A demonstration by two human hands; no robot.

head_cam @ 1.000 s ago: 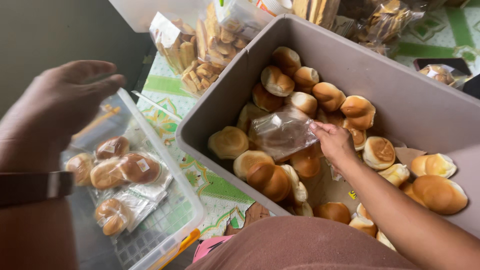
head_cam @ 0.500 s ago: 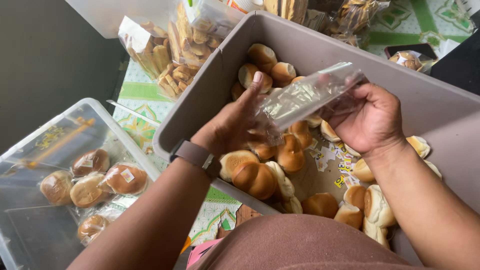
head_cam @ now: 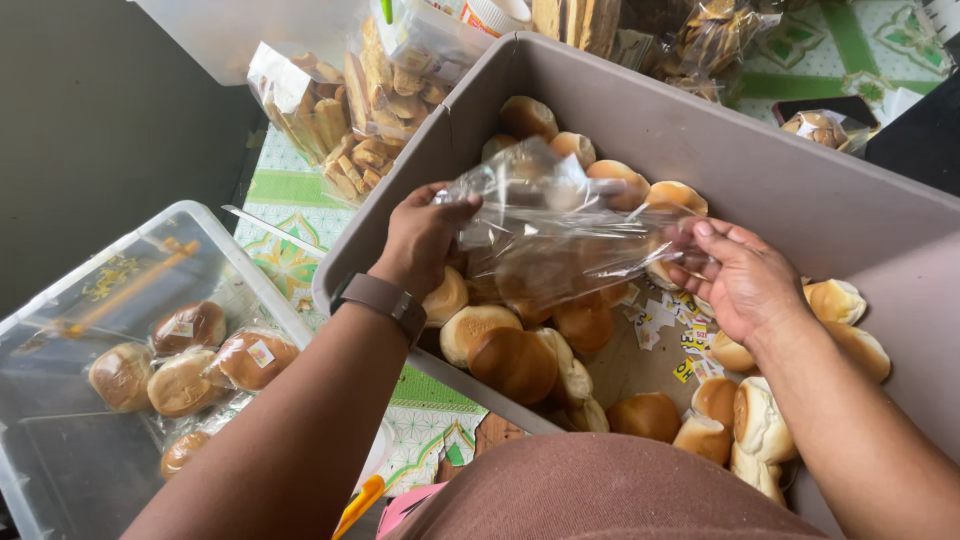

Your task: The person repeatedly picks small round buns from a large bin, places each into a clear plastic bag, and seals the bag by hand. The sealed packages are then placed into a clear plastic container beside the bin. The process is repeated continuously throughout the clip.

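Both hands hold a clear plastic bag (head_cam: 560, 235) stretched over a large grey bin (head_cam: 800, 190) full of round brown buns (head_cam: 515, 360). My left hand (head_cam: 425, 240), with a watch on its wrist, grips the bag's left end near the bin's inner corner. My right hand (head_cam: 740, 280) pinches the bag's right end. The bag hangs just above the buns and looks empty. More buns lie under and around my right forearm.
A clear plastic box (head_cam: 120, 360) at the left holds several wrapped buns (head_cam: 250, 358). Bags of stick-shaped biscuits (head_cam: 345, 110) lie behind the bin's corner on a green patterned cloth (head_cam: 285, 240). More packed goods (head_cam: 820, 125) sit at the far right.
My left hand came from over the clear box into the grey bin and took the bag's left end. The bag is now pulled wider between both hands.
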